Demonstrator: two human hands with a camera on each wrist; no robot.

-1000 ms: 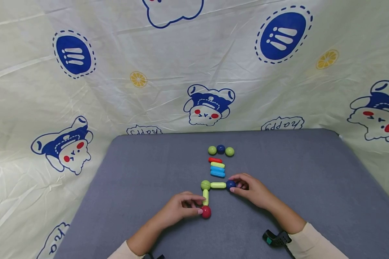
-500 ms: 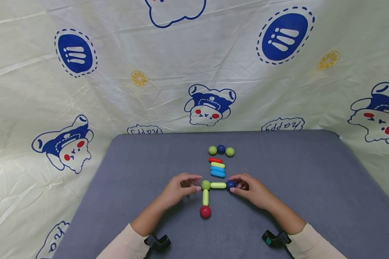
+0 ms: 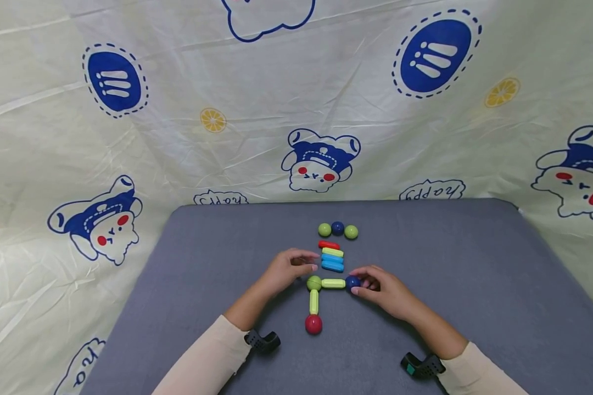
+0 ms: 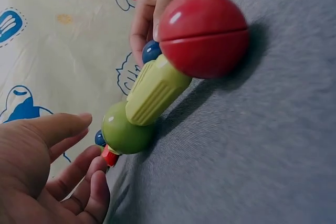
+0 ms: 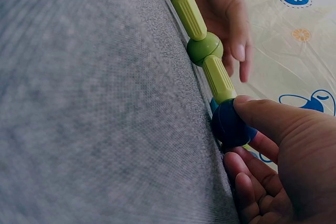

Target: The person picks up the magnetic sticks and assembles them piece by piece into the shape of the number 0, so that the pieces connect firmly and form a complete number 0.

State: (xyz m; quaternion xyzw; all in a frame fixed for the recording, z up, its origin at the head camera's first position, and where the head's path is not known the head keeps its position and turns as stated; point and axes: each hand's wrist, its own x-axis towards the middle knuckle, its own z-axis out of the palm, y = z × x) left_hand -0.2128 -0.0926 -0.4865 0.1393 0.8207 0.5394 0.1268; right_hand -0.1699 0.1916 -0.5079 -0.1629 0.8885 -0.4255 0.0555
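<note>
An L-shaped chain of balls and rods lies on the grey table: a red ball (image 3: 313, 324), a yellow-green rod (image 3: 314, 302), a green ball (image 3: 314, 283), a second yellow-green rod (image 3: 333, 283) and a dark blue ball (image 3: 353, 282). My right hand (image 3: 387, 293) pinches that blue ball between thumb and fingers, as the right wrist view also shows. My left hand (image 3: 289, 271) holds nothing, its thumb and fingers apart. Its fingertips are just left of the stacked loose rods, a red one (image 3: 329, 244), a yellow-green one (image 3: 333, 252) and two blue ones (image 3: 333, 266).
Behind the rods sit two green balls (image 3: 324, 230) with a dark blue ball (image 3: 337, 228) between them. A printed white curtain (image 3: 257, 164) hangs beyond the far edge of the table (image 3: 217, 236). Each wrist wears a black strap (image 3: 421, 365).
My left hand has left the red ball and moved up and to the right, past the green ball, to beside the loose rods. My right hand stays on the blue ball.
</note>
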